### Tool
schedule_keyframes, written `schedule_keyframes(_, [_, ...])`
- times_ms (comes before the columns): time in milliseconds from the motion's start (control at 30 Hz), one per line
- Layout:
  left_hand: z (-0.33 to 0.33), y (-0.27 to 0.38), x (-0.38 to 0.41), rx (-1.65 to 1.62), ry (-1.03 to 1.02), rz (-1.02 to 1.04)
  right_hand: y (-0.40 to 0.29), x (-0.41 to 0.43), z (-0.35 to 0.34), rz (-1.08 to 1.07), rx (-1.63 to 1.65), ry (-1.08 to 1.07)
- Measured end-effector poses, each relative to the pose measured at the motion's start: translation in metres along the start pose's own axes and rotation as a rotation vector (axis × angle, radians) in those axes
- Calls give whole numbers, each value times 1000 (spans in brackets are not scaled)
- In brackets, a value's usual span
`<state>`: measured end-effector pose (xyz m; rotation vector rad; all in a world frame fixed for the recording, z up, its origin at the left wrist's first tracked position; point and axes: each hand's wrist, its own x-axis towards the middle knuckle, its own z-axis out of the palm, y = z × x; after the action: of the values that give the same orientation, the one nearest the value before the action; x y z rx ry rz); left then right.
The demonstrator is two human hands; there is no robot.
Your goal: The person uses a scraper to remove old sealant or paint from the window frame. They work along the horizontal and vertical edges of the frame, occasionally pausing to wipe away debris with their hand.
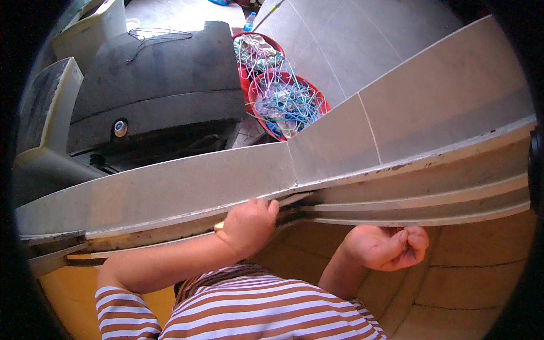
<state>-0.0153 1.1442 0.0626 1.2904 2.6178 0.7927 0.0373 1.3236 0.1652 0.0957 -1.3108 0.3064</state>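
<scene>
My left hand (250,225), with a gold-coloured band at the wrist, is curled over a grooved sliding-window track (170,240). A thin pale strip (297,197) runs out beside its fingers at the corner of the sill; whether the hand grips it is hidden. Farther right, my right hand (389,248) is held with curled fingers, the thumb close to the index finger. It lies against or just below the near rail (467,217) of the right-hand track. Anything small between those fingers cannot be made out.
Beyond the grey tiled sill (191,182) stands a black-topped appliance (170,76), a wire hanger (159,34) lying on it. Beside it, red baskets (327,106) hold tangled coloured hangers (289,97). A plastic bottle (249,22) and a pole (267,16) are behind.
</scene>
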Motion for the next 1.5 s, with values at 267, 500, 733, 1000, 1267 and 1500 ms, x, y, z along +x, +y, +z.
schedule_keyframes(267, [-6, -11, 3, -207, -164, 6, 4, 0, -5, -25, 35, -45])
schedule_keyframes(500, [-21, -22, -1, -229, -73, -45, 2, -2, -2, 21, 92, -29])
schedule_keyframes(733, [-19, -25, 1, -88, -118, -21, 0, -3, -2, 62, 112, -8])
schedule_keyframes(1000, [-20, -18, 0, -138, -219, -125, 3, 0, -9, 51, 103, -89])
schedule_keyframes(1267, [-46, -32, 8, -38, -135, -35, 2, -1, -3, 53, 90, -26])
schedule_keyframes(1500, [-60, -10, 15, 141, -245, 106, 2, 2, -2, 55, 153, -31])
